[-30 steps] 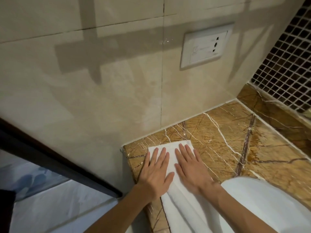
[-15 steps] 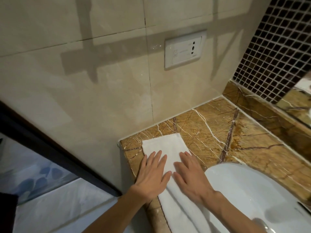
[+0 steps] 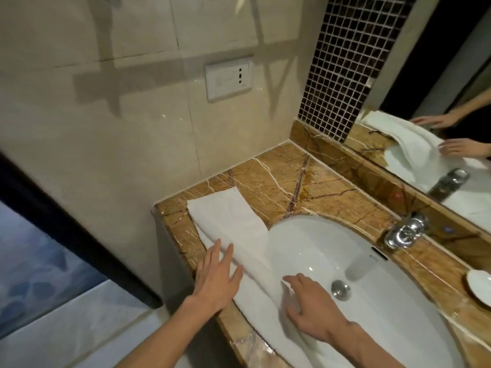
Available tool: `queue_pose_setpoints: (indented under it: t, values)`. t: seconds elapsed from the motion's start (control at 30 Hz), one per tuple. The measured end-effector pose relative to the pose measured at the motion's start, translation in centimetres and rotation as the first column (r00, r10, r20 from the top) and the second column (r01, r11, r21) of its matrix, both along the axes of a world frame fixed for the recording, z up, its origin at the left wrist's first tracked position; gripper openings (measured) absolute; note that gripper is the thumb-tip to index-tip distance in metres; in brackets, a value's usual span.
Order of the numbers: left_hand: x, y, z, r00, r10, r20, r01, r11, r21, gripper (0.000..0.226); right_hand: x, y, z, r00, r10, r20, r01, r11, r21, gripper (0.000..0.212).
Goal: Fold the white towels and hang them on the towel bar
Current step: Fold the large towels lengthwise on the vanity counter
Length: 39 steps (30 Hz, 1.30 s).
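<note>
Head view looks down on your two hands laid on the white towel (image 3: 233,221), which lies as a long folded strip along the left end of the marble counter (image 3: 279,176). Its far end sits near the tiled wall. Its near part runs back under your hands toward the counter's front edge. The strip's right side hangs over the rim of the white basin (image 3: 358,243) and sags a little into the bowl.

Your left hand (image 3: 215,277) rests flat on the towel's left side. Its fingers (image 3: 225,251) are straight and spread, pointing toward the wall and gripping nothing, and the cloth runs on well beyond the fingertips. The outer edge of that hand lies about at the towel's left border, over the brown stone.

Your right hand (image 3: 310,312) presses on the towel's right side where it dips into the basin. Its fingers (image 3: 295,281) are spread and only slightly arched, lying on top of the cloth rather than curled round it. The drain (image 3: 340,289) is just beside that hand, to its right.

A raised fold of towel runs between your two hands. The mirror (image 3: 438,115) above the counter reflects both hands on the towel. The chrome faucet (image 3: 406,229) stands at the basin's far rim, well apart from the towel.
</note>
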State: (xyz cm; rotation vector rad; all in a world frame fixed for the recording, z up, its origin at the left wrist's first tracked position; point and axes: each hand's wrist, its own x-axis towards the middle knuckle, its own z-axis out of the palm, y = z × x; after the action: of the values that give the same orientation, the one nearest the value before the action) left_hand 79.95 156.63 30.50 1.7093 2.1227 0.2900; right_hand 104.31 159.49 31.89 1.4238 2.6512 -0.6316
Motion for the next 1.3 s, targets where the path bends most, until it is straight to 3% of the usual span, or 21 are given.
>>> queue_pose_setpoints:
  t: [0.1,0.23,0.37,0.5,0.6,0.77,0.9,1.07,1.27,1.3]
  values:
    - [1.6,-1.6,0.3,0.993,0.024,0.114,-0.023,1.000,-0.014,0.063,2.1,-1.5,-0.6,0.996,-0.057,0.072,0.061,0.996,-0.059,0.060]
    - [4.6,-3.1,0.5,0.908,0.115,0.403,-0.109,0.993,-0.039,0.052,3.1,-2.6,-1.8,0.986,-0.118,0.118,0.132,0.983,-0.124,0.049]
    - [6.9,-3.3,0.6,0.652,0.379,0.657,-0.309,0.924,-0.226,0.051,2.9,-3.1,-3.7,0.977,-0.143,0.160,0.163,0.979,-0.121,0.033]
    - [8.0,-2.7,0.5,0.503,0.533,0.680,-0.445,0.835,-0.324,0.056,2.5,-2.7,-5.2,0.966,-0.178,0.186,0.202,0.973,-0.116,0.025]
    - [8.7,-2.3,0.5,0.309,0.612,0.728,-0.476,0.762,-0.439,0.060,2.6,-2.4,-5.6,0.965,-0.207,0.159,0.221,0.972,-0.082,0.015]
    - [9.9,-2.1,0.5,0.145,0.640,0.755,-0.511,0.702,-0.497,0.054,3.7,-2.6,-4.1,0.993,-0.119,-0.015,0.117,0.989,-0.089,0.008]
    - [11.0,-2.0,0.7,0.002,0.590,0.808,-0.453,0.720,-0.525,0.027,5.0,-3.0,-2.1,0.960,-0.168,-0.223,0.132,0.977,-0.169,0.010]
    - [11.9,-2.1,1.1,-0.259,0.512,0.819,-0.270,0.776,-0.570,0.029,5.1,-2.9,-0.6,0.922,-0.202,-0.331,0.130,0.965,-0.228,0.019]
    - [12.0,-2.3,1.4,-0.293,0.490,0.821,-0.290,0.773,-0.564,0.030,5.5,-3.7,-1.2,0.910,-0.206,-0.359,0.124,0.963,-0.237,0.005]
    - [11.9,-2.3,1.4,-0.298,0.487,0.821,-0.306,0.766,-0.565,0.028,5.6,-4.0,-1.3,0.912,-0.215,-0.350,0.135,0.962,-0.239,0.011]
